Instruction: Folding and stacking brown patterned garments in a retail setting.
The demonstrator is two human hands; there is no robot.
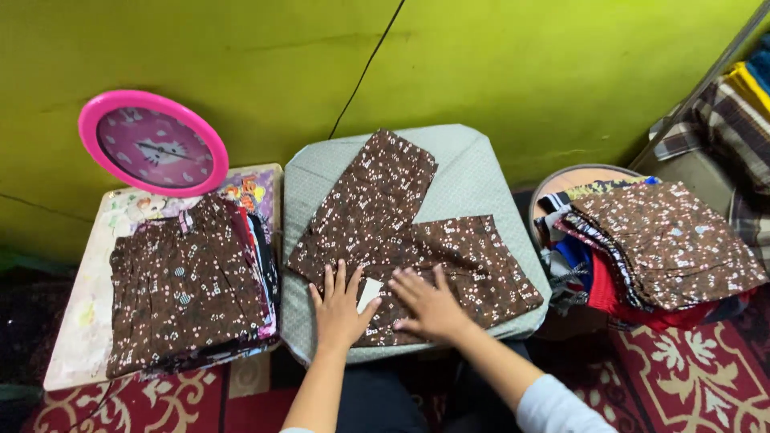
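Brown floral garment (pixel 401 232) spread on a grey padded board (pixel 473 172) at centre, one long section reaching up toward the green wall (pixel 521 72), a second section folded across to the right. Left hand (pixel 339 309) flat on the cloth at its near edge, fingers spread, palm down. Right hand (pixel 429 305) just beside it, also flat, fingers fanned out and pointing left — pressing on the fabric, nothing pinched. Small white tag (pixel 369 293) showing between the two hands, touching the cloth. Right forearm in a pale sleeve (pixel 553 405). To the left, a pile of folded clothes (pixel 188 289) topped by matching brown print, lying on a light printed tray (pixel 80 321); a round pink wall clock (pixel 152 144) propped behind it against the wall. To the right, another heap of garments (pixel 658 248) — brown print on top, red, blue and striped pieces beneath — resting on a round stool (pixel 585 175). Red patterned carpet (pixel 690 377) underneath. Striped fabric (pixel 738 120) hanging at far right.
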